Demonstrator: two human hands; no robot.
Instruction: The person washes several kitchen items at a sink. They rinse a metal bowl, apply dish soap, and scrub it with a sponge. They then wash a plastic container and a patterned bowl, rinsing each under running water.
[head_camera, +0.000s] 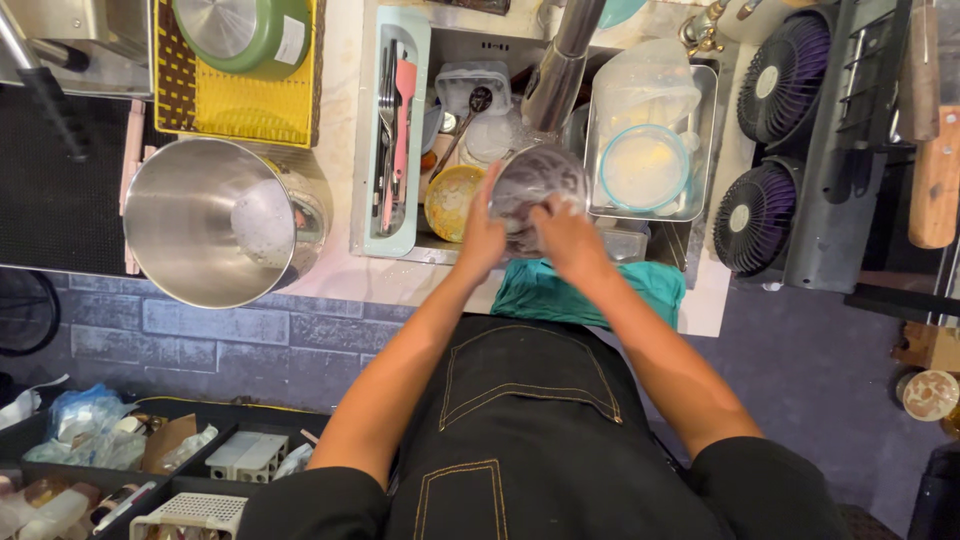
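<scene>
**Wet steel cup held over the sink, both hands on it**

Round, shiny stainless-steel cup (537, 185) held over the sink (650, 240), just below the chrome tap spout (560, 70). Mouth tipped toward the camera; inside blurred, seemingly wet or soapy.

Handling, by judgement: thin metal, so light and stiff, not fragile. Likely slippery if wet. Smooth round wall offers no handle; best grip across the wall from opposite sides, or rim pinched with thumb inside.

Left hand (482, 240) wrapped against the cup's left wall, fingers curled up along it, closed on the cup. Right hand (565, 235) pressed at the lower right rim, fingers reaching into or over the mouth; cannot tell whether gripping or rubbing. Hands close together, cup between. Both forearms bare, angled inward from wide elbows, wrists raised above the counter edge.

Nearby: teal cloth (585, 290) draped over the front edge beneath the wrists; yellow round bowl (452, 200) just left of the cup; large steel pot (215, 220) on the counter well to the left; clear container with blue-rimmed lid (645, 165) to the right.
</scene>
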